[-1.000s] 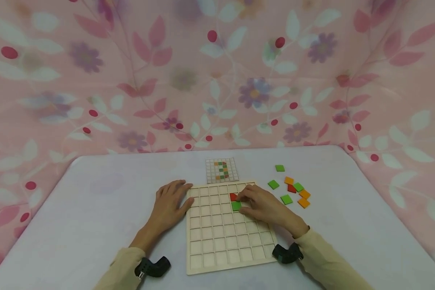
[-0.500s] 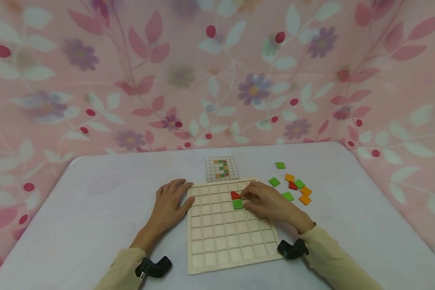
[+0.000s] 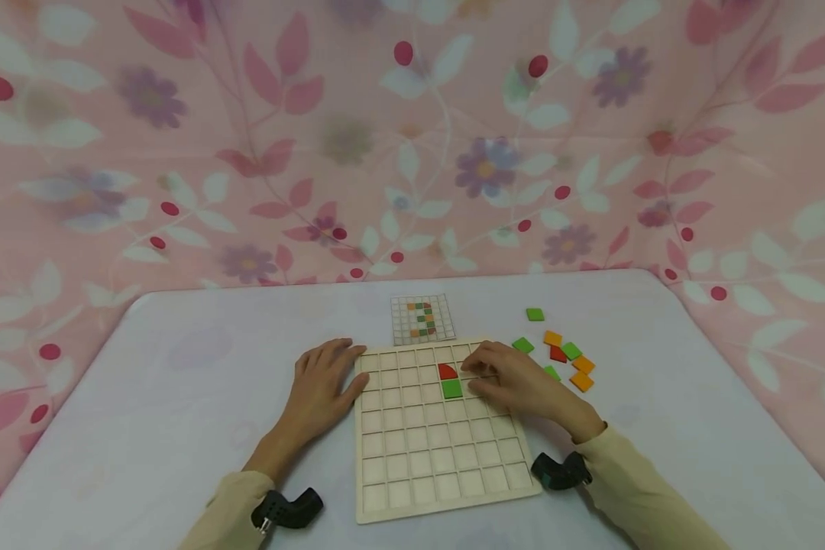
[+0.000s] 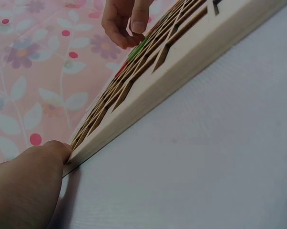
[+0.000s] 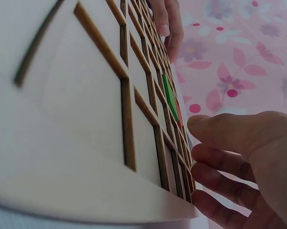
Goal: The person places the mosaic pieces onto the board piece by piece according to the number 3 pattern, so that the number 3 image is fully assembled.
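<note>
A pale wooden grid board (image 3: pixel 418 462) lies on the white table. Two tiles sit in neighbouring cells: a red rounded one (image 3: pixel 447 372) and, just below it, a green square (image 3: pixel 451 389). My left hand (image 3: pixel 321 388) rests at the board's upper left edge, its thumb touching the rim. Over the upper right cells is my right hand (image 3: pixel 519 383), just right of the two tiles. Its thumb and loosely bent fingers stand apart, with nothing seen between them in the right wrist view.
Behind the board lies a pattern card (image 3: pixel 404 321) showing coloured squares on a grid. Loose green, orange (image 3: pixel 582 381) and red (image 3: pixel 558 354) tiles are scattered to the right. A floral cloth (image 3: pixel 357 153) hangs behind the table.
My right hand has drawn back a little to the right from the red and green tiles, leaving them in their cells and more exposed. My left hand stays on the board's edge.
</note>
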`<state>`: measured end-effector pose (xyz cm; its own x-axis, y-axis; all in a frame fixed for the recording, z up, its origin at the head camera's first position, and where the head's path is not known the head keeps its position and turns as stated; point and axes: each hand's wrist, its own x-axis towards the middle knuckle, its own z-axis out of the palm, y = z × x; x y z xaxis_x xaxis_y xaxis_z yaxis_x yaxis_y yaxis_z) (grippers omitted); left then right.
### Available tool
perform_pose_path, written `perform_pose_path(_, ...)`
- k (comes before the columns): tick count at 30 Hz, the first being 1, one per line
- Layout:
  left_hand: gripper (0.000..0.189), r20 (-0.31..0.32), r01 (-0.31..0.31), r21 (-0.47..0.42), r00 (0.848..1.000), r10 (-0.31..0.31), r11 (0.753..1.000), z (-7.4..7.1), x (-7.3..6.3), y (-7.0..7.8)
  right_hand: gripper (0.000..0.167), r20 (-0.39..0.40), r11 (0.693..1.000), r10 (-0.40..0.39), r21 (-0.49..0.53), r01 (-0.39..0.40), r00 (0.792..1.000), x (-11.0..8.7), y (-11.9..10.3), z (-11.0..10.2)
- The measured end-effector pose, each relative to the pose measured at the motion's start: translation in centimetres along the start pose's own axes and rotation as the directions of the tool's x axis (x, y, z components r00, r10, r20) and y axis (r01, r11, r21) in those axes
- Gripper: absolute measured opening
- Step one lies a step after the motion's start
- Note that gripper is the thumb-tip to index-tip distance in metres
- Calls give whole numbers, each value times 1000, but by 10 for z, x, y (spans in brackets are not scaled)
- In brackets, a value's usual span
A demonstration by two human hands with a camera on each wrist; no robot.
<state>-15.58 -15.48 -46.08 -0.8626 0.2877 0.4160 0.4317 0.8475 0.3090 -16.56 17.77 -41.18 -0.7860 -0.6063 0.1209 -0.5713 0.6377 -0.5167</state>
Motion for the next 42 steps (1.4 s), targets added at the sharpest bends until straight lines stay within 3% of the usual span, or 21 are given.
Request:
perform_pose_path(9,44,9,8,-15,1000,-8,1000,-3,-1,-2,21,4,1000,17,-4,-16,1000,2,-1,-4)
perform_pose_path(25,45,36,24,-7,999,-24,1000,-6,0,-6,23,-146,998,-5,60,14,989,1,29,-21)
perform_pose_path(31,45,30,24,-18,999,-23,1000,-5,1,-5,26,-165,997,56,60,-47,985,-5,44,-31)
perform_pose_path(38,44,30,30,-27,999,-29,999,-4,0,-1,28,-168,987,109,133,-87,980,-14,55,-42)
perform_pose_path(42,44,34,33,-31,999,-32,999,-3,-1,0,27,-187,991,109,94,-92,976,-17,61,-43)
